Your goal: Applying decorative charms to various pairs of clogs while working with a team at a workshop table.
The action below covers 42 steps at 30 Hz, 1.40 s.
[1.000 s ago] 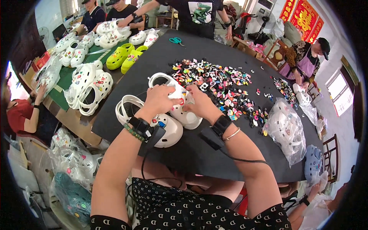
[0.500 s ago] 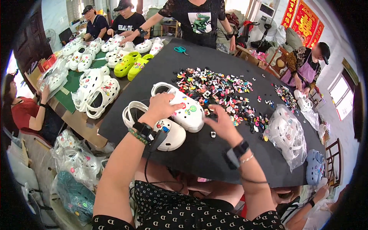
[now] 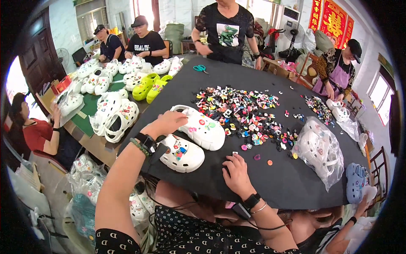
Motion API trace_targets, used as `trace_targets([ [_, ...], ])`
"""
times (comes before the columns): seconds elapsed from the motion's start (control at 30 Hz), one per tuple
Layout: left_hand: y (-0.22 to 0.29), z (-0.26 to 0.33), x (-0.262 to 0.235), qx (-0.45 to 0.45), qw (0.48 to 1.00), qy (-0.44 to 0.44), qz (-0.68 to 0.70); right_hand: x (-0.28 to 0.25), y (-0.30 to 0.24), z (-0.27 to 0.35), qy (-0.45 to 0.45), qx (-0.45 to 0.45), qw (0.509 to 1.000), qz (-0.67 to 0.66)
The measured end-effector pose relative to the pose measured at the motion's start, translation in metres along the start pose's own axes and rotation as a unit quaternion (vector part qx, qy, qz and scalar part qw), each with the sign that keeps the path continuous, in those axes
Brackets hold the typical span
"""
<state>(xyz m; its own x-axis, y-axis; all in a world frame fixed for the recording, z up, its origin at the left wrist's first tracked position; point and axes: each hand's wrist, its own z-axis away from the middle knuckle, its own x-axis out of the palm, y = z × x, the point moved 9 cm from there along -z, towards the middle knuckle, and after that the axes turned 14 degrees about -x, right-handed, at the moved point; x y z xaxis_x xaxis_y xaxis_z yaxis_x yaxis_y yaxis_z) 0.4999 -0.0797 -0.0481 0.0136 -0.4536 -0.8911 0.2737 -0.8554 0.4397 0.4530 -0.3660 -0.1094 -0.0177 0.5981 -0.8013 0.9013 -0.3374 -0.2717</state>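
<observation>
My left hand (image 3: pixel 169 122) is closed over the heel end of a white clog (image 3: pixel 203 128), which has pink, green and other charms on its toe. Beside it, nearer to me, lies a second white clog (image 3: pixel 182 154) with red and blue cartoon charms; my left wrist hides its heel. To the right of the clogs, my right hand (image 3: pixel 237 177) rests low on the black table with fingers bent and thumb apart. Its fingertips are at a small white-and-dark charm (image 3: pixel 235 153). Beyond it spreads a pile of colourful shoe charms (image 3: pixel 243 108).
A bagged pair of white clogs (image 3: pixel 320 148) lies at right, near blue clogs (image 3: pixel 356 183) at the edge. Teal scissors (image 3: pixel 200 68) lie far back. Lime clogs (image 3: pixel 146 86) and many white ones crowd the left table. Several co-workers are around the tables.
My right hand has drawn back from beside the clog toward me. My left hand has shifted back to its heel. The co-worker opposite has pulled an arm back from the left table.
</observation>
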Motion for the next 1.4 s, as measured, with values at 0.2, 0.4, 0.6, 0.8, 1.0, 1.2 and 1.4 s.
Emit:
trace_targets([
  [0.2,-0.011,0.019,-0.019,0.085,0.981,0.124,-0.121,-0.002,-0.005,-0.002,0.012,-0.012,1.0,-0.008],
  [0.4,0.0,0.037,-0.034,0.043,0.987,-0.027,-0.151,-0.003,0.001,0.002,0.021,-0.013,1.0,-0.008],
  [0.6,-0.048,0.039,-0.049,-0.047,0.97,-0.066,-0.23,0.004,-0.003,-0.004,0.008,-0.011,1.0,-0.017],
  [0.8,-0.071,0.058,-0.031,0.089,0.982,0.07,-0.15,-0.003,-0.005,-0.003,0.001,-0.003,1.0,-0.004],
  [1.0,-0.066,0.07,-0.025,0.074,0.981,0.139,-0.117,0.003,-0.004,-0.001,-0.011,-0.008,1.0,-0.005],
  [1.2,-0.079,0.09,-0.075,-0.027,0.968,0.235,-0.085,-0.002,-0.006,-0.006,-0.007,0.002,1.0,-0.008],
  [1.4,-0.149,0.076,-0.193,-0.173,0.877,0.402,-0.198,-0.001,-0.002,-0.004,-0.024,0.022,0.999,-0.006],
])
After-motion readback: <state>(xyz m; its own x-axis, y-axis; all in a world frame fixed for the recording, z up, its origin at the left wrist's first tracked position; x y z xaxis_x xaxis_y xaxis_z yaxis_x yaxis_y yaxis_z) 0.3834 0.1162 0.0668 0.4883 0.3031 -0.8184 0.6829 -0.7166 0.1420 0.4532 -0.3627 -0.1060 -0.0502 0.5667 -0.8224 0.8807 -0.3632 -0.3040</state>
